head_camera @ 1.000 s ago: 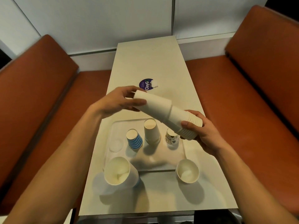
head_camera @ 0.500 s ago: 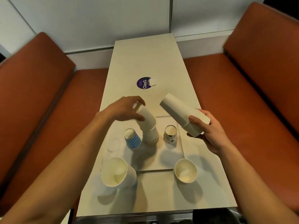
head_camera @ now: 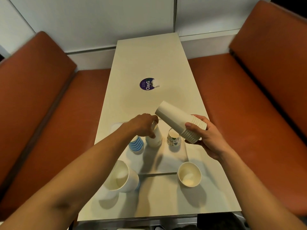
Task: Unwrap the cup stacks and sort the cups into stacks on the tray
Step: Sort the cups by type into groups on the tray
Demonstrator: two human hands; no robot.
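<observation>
1. The tilted, nested stack of plain white paper cups [head_camera: 176, 121] is gripped at its ribbed rim end by the right hand [head_camera: 207, 140], above the tray's right side.
2. The left hand [head_camera: 141, 125] curls its fingers over the top of the upright white cup pile [head_camera: 155, 138] on the pale flat tray [head_camera: 166, 165]. Sorting seems to be midway.
3. The next move probably calls for pulling one cup off the held stack and seating it squarely on its matching pile.
4. Counted: three spots on the tray, namely the white pile, the blue-striped paper cup [head_camera: 136, 145] and the patterned paper cup [head_camera: 173, 139]. Two open cups stand by its near edge, a wide cream cup [head_camera: 119, 177] and a smaller cream cup [head_camera: 189, 174].
</observation>
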